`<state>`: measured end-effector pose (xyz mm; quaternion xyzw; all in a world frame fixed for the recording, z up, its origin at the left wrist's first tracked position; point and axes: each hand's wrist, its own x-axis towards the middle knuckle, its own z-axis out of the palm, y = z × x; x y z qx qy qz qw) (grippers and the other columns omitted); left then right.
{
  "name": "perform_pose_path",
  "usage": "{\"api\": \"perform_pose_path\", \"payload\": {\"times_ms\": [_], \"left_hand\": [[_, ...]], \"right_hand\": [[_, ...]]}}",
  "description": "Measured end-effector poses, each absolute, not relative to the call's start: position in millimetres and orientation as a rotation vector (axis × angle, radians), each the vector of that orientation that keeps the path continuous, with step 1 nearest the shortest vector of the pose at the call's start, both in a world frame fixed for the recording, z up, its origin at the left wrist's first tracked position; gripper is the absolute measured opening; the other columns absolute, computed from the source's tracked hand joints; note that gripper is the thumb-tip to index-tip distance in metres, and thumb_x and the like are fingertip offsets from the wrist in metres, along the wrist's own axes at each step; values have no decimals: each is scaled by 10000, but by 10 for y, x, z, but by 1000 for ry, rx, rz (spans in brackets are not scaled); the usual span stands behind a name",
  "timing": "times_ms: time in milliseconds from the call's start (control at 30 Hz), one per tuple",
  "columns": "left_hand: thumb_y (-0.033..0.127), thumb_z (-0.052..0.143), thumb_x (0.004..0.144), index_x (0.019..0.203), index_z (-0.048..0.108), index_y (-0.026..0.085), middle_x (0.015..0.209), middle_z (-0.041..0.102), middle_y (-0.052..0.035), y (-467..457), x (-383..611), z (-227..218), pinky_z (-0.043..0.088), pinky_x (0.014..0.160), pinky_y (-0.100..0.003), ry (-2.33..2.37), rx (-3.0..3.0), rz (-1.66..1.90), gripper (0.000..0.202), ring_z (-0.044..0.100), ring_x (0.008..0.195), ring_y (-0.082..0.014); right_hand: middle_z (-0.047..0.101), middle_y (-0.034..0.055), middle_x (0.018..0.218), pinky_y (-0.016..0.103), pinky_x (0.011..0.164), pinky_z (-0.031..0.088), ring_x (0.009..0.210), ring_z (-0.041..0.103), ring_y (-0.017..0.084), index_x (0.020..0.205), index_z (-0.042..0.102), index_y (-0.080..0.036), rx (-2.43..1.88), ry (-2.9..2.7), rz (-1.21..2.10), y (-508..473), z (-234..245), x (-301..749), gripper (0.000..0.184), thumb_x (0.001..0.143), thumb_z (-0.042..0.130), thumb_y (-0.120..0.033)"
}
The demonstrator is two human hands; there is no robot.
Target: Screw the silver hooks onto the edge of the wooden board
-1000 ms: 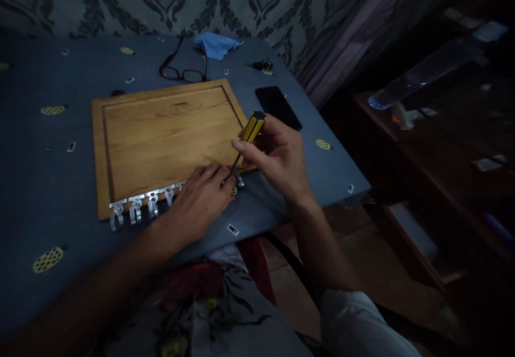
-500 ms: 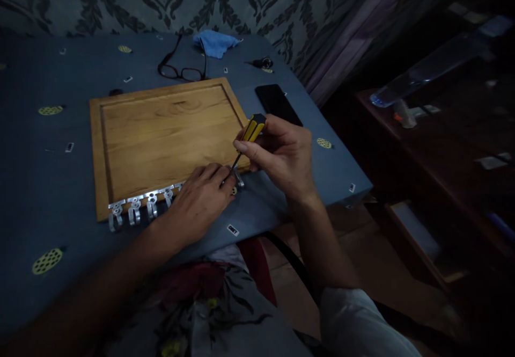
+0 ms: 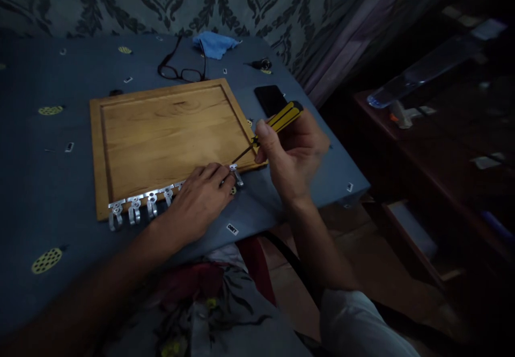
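Observation:
A framed wooden panel (image 3: 169,137) lies on the table, with a metal hook rail (image 3: 144,197) along its near edge. Several silver hooks hang from the rail. My left hand (image 3: 203,198) is closed over the rail's right part and covers some of the hooks; its thumb is hidden. In my right hand (image 3: 295,150) I grip a screwdriver (image 3: 284,118) by its yellow and black handle. Its shaft slants down to the left, and the tip is close to the rail's rightmost hook (image 3: 236,174). Whether the tip touches metal I cannot tell.
Behind the panel lie eyeglasses (image 3: 183,73), a blue cloth (image 3: 216,44) and a small dark object (image 3: 259,64). A black phone (image 3: 269,99) rests right of the panel. Beyond the table's right edge, a clear plastic bottle (image 3: 426,70) lies on dark furniture (image 3: 438,147).
My right hand has shifted right and tilted the screwdriver from steep to a flatter slant. The rightmost hook shows more clearly. My left hand has stayed in place.

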<state>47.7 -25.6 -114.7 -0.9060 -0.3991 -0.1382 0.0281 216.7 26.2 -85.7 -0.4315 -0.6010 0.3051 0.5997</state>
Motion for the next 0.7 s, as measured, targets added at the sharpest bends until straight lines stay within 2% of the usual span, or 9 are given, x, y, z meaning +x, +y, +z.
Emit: {"api": "perform_pose_path", "payload": {"times_ms": [333,567,633,700], "left_hand": [[238,583,1051,1154,695,127,1228,724,-150,-263,461,-1133,555,974,-443,-1253,-2837,-402,189,662,1147,-302],[233,614,1032,1171,700,114,1231,727,-150,-265,467,-1133,562,974,-455,-1235,-2820,-399,203,662,1155,-320],[235,607,1036,1198,693,111,1231,726,-150,-268,465,-1135,561,976,-453,-1236,-2815,-403,221,661,1148,-315],[223,609,1031,1194,696,117,1216,725,-144,-269,463,-1133,558,974,-446,-1238,-2822,-395,213,659,1142,-309]], "right_hand": [[500,-30,692,288,419,395,522,486,118,763,536,-269,-1020,-1496,639,269,-938,2192,410,908,760,-580],[530,-32,707,306,458,465,540,503,119,751,588,-263,-1033,-1530,716,266,-912,2215,416,825,847,-580],[582,-19,762,300,488,503,589,538,127,816,657,-260,-1008,-1601,779,257,-852,2253,351,822,864,-543],[651,3,872,288,535,548,661,589,135,958,735,-263,-974,-1689,865,253,-784,2307,309,847,847,-529]]}}
